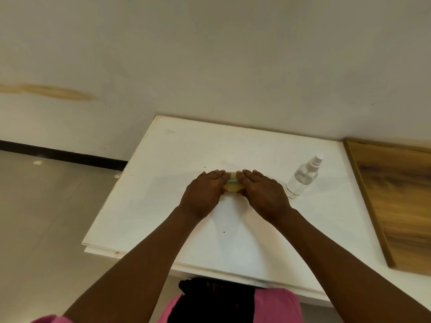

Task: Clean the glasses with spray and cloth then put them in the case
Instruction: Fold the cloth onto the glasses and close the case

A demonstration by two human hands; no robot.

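Near the middle of the white table (245, 229), both hands lie palm-down over a small yellowish thing, most likely the case (231, 186); only a strip of it shows in the gap between them. The left hand (204, 192) covers its 9 o'clock end and the right hand (263, 194) its 3 o'clock end, fingers held together, flat and pointing toward 12 o'clock, pressing on it rather than gripping. I cannot tell whether the thumbs hook under its near edge. No glasses or cloth can be seen; they may be inside or hidden under the palms.

A clear spray bottle (303, 180) stands upright at 3 o'clock of the right hand, just beside it.

This looks like the case being pressed shut or steadied before opening. To do it well, press evenly from both ends so the lid seats square and nothing inside gets pinched or bent. Keep the right wrist in, since a drift toward 3 o'clock could tip the bottle.
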